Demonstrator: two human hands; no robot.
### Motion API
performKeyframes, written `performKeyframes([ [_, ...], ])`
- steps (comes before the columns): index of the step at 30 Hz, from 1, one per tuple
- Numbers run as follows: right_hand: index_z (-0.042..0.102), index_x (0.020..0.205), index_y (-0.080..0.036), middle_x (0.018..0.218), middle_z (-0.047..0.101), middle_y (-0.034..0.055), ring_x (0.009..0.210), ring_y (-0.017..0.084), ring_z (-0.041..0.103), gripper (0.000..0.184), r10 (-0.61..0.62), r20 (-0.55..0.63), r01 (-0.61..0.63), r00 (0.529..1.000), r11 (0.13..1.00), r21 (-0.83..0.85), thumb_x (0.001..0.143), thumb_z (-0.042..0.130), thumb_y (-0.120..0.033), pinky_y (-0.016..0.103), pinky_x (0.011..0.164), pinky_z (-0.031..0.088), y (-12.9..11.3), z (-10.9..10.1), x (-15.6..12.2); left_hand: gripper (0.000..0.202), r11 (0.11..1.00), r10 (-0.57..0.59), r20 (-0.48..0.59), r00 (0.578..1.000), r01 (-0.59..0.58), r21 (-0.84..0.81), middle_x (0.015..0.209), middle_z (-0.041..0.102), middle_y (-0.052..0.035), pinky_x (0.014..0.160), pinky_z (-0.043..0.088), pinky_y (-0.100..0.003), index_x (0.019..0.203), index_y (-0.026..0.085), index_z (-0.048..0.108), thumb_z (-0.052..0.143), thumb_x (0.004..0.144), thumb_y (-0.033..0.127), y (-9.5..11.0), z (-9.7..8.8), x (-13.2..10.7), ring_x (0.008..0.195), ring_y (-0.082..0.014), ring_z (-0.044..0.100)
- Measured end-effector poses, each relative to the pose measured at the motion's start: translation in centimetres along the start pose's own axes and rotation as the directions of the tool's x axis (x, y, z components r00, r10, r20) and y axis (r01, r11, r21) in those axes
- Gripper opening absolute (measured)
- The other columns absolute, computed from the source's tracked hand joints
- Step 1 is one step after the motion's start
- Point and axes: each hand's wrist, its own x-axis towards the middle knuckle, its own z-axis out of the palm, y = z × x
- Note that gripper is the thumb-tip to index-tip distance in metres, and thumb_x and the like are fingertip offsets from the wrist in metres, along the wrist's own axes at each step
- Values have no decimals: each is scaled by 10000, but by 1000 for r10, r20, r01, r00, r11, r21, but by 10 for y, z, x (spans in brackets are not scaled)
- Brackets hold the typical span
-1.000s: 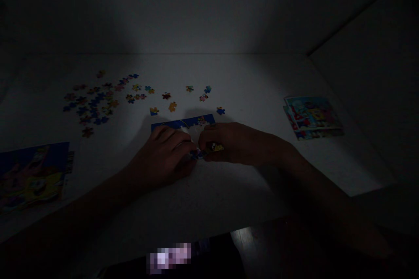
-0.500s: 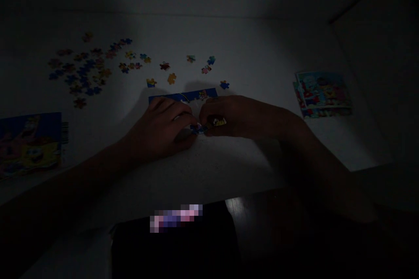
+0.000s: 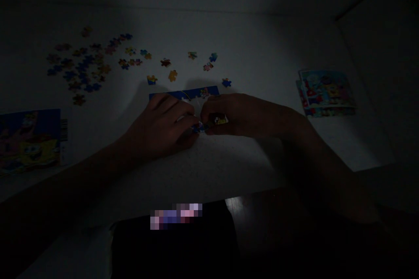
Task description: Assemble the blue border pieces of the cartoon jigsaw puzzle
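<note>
The scene is very dark. My left hand (image 3: 163, 126) and my right hand (image 3: 235, 115) meet fingertip to fingertip on a white table (image 3: 262, 52). Both pinch small jigsaw pieces: a bluish piece (image 3: 197, 128) sits at the left fingertips and a yellow piece (image 3: 220, 119) under the right fingers. Just behind the hands lies a joined strip of blue puzzle (image 3: 185, 94), partly covered by my fingers.
Several loose puzzle pieces (image 3: 85, 63) are scattered at the back left, with a few more (image 3: 209, 63) behind the strip. A cartoon puzzle box (image 3: 28, 139) lies at the left edge. Picture cards (image 3: 325, 91) lie at the right. A dark object (image 3: 176, 244) sits at the near edge.
The view has tilted so the table has slid down in frame. Both hands stay together at the same pieces, with only slight finger shifts.
</note>
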Motion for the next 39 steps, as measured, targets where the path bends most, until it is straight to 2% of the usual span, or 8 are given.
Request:
performKeyframes([
  [10,679,994,-189,972,688,24,851,162,612,108,-3,-5,3,1000,1000,0,910,661,-254,301,787,418,1,1,-1,309,1000,17,-6,1000,-17,23,1109,715,-68,949,449,-439,1126,174,697,443,1052,333,1,-1,0,1029,-248,605],
  [16,677,1018,-199,990,697,23,870,165,618,122,-20,-9,20,1000,1000,-3,918,655,-266,299,802,429,2,1,-1,290,997,72,-36,997,-71,43,1082,727,-64,893,466,-410,1095,168,687,458,1056,341,0,-1,1,983,-236,624],
  [24,682,1009,-206,989,699,22,875,170,626,121,-17,-21,17,1000,1000,-14,915,651,-275,307,808,436,1,1,-2,308,998,47,-18,999,-46,42,1080,734,-68,881,458,-406,1082,185,707,456,1052,360,-1,0,0,998,-249,620],
  [31,675,1005,-202,975,689,20,868,165,619,116,-26,-19,26,999,1000,-8,916,647,-271,304,800,432,2,1,-2,271,998,15,-21,1000,-16,-64,1083,724,-77,904,445,-430,1096,200,724,505,1024,343,-2,1,0,1019,-263,604],
  [39,675,1022,-200,993,693,27,880,168,623,126,-30,-13,30,999,1000,-4,921,644,-269,305,810,434,2,1,-2,271,997,17,10,1000,-16,-69,1092,721,-76,899,441,-423,1091,210,716,487,1032,342,-1,-1,1,1018,-258,599],
])
